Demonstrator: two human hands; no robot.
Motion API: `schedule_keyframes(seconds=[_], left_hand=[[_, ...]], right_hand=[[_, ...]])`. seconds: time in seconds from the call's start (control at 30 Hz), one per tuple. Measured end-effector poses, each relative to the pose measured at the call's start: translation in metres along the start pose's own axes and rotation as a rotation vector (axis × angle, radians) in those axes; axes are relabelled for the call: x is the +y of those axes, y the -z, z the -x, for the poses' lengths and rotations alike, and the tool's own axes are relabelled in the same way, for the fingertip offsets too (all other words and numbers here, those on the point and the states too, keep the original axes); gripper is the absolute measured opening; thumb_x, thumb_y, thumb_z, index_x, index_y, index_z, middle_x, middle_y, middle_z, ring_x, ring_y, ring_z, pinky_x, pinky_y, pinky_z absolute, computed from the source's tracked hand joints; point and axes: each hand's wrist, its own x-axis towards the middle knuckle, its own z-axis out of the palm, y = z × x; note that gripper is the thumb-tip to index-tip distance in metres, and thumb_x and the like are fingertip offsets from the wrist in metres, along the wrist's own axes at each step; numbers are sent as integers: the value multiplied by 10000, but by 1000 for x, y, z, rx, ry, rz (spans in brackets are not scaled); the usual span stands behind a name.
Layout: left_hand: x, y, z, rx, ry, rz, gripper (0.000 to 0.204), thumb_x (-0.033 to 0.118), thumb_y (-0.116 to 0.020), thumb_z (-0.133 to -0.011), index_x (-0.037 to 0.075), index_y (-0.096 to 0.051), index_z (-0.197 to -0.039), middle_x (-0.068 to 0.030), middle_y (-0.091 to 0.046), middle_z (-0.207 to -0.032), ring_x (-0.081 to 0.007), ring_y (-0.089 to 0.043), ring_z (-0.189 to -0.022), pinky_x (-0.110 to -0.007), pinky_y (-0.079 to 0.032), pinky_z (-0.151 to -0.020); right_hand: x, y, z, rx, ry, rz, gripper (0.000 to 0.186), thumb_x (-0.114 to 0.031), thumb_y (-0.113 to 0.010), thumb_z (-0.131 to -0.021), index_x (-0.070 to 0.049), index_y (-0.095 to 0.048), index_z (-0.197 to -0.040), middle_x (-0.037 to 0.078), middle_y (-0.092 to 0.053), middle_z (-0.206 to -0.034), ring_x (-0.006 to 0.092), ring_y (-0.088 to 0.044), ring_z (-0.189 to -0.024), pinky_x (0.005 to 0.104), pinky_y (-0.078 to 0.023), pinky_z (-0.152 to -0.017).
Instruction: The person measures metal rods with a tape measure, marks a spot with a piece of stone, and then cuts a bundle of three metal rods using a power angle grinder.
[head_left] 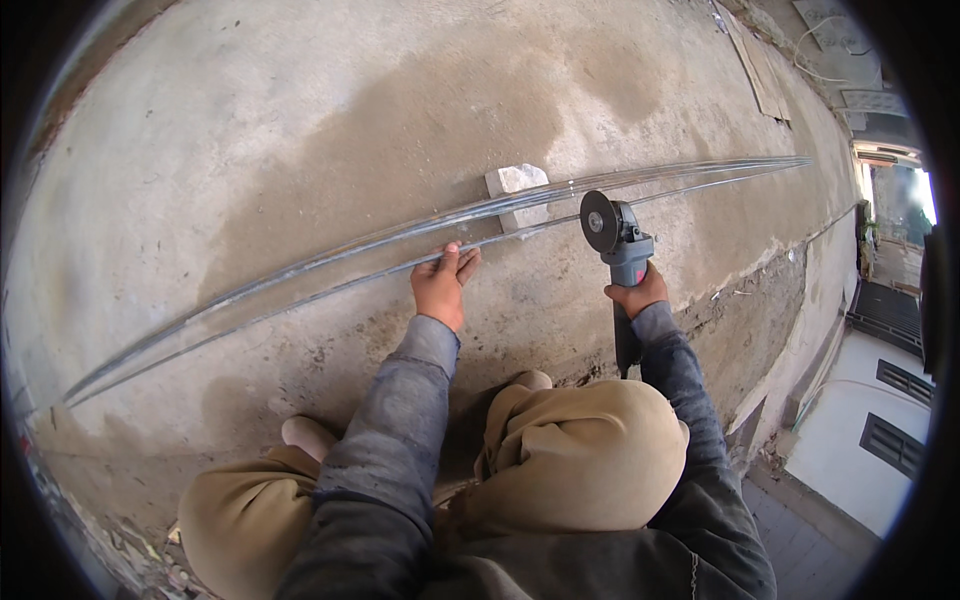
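In my right hand (640, 291) is an angle grinder (628, 262), gripped round its body. Its dark cutting disc (601, 221) faces me beside the near metal rod, and I cannot tell whether it touches or spins. My left hand (441, 287) pinches that single thin rod (370, 277) between thumb and fingers, left of the grinder. Just beyond it, a bundle of long rods (330, 256) stretches across the concrete from lower left to upper right. A pale stone block (519, 180) lies under the bundle near its middle.
The concrete floor (230, 110) has damp brown patches. A flat board (757, 70) lies at the far right. Along the right runs a floor edge (745, 320) with a strip of rough ground below, and a white wall with dark windows (893, 445) stands beyond. My bent knees (590, 455) are close below my hands.
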Motion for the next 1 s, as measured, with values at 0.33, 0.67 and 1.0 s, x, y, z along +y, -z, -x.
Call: schedule_keyframes(seconds=[0.33,0.67,1.0], left_hand=[[1,-4,2,2,17,18,191,58,-525,-851,-97,-486,-955,-158,-534,-973,-286,-584,-877,-373,-527,-822],[1,0,1,-27,6,18,205,61,-527,-851,-102,-482,-967,-166,-525,-990,-286,-584,-882,-372,-527,-820],[2,-3,3,-13,36,42,200,53,-522,-851,-100,-483,-974,-174,-522,-1011,-289,-582,-886,-373,-526,-823]], right_hand=[[8,-1,-7,21,-2,45,520,-220,-724,-506,-14,-546,-948,156,-614,-891,293,-596,-841,350,-467,-755],[7,-5,-9,17,2,60,532,-237,-733,-493,-14,-549,-939,155,-616,-875,296,-597,-823,356,-469,-741],[3,-6,-7,22,-19,68,521,-223,-722,-498,-10,-545,-940,164,-613,-891,302,-594,-844,356,-468,-754]])
